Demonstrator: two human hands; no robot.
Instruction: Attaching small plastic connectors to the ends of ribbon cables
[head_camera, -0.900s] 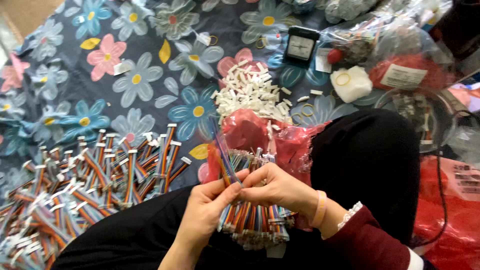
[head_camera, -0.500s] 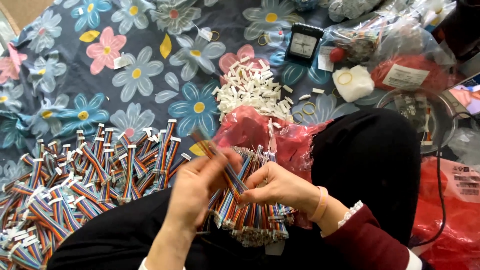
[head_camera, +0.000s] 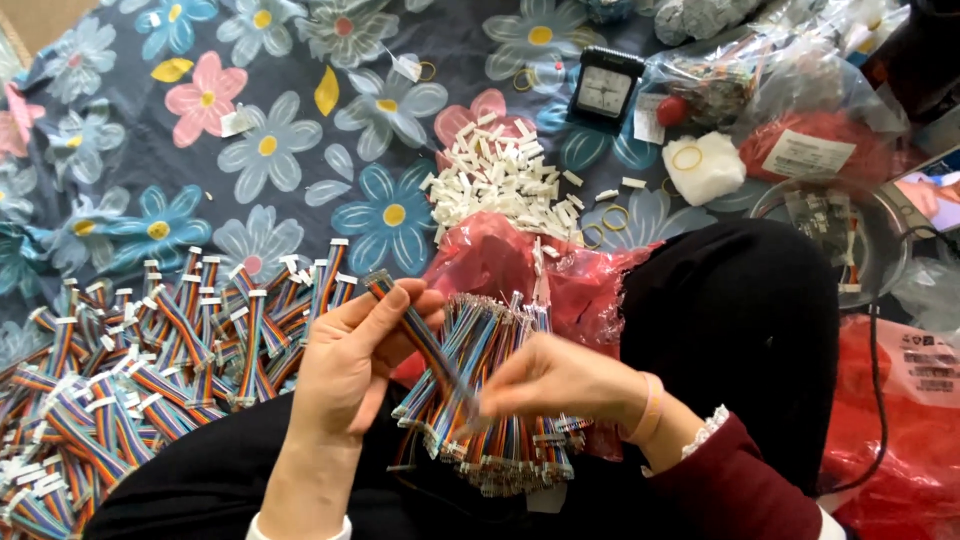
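On the lap, over the dark trousers, the left hand (head_camera: 345, 370) pinches one rainbow ribbon cable (head_camera: 415, 335) between thumb and fingers, its top end sticking up past the fingertips. The right hand (head_camera: 560, 380) is curled around the cable's lower end, right on top of the loose bundle of cables (head_camera: 495, 400) lying on a red plastic bag (head_camera: 500, 265). To do this bit well, I'd say keep the strip flat and untwisted and grip close to the end. Left palm faces up-right with the wrist straight; the right wrist bends in from the side. Further out there's a big heap of finished cables (head_camera: 130, 370) on the left and a pile of white connectors (head_camera: 500, 180) on the flowery cloth (head_camera: 250, 120).
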